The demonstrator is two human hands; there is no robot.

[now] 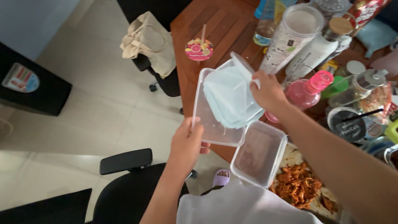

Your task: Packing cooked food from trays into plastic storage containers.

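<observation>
Clear tub (211, 120) pinched at its near edge by left hand (187, 139), steadying it; right hand (268, 92) grips pale lids (228, 97) over the bench (215, 29).

Wooden table (215, 25) carries a crowd: a round fruit-print coaster (199, 49) lies alone on bare slats, well left of the tall clear canister (292, 37). Just right of that canister stand a white bottle (315, 52) and a pink bottle (309, 90). Below it, an empty clear tub (259, 153) rests beside reddish food (296, 184).
</observation>
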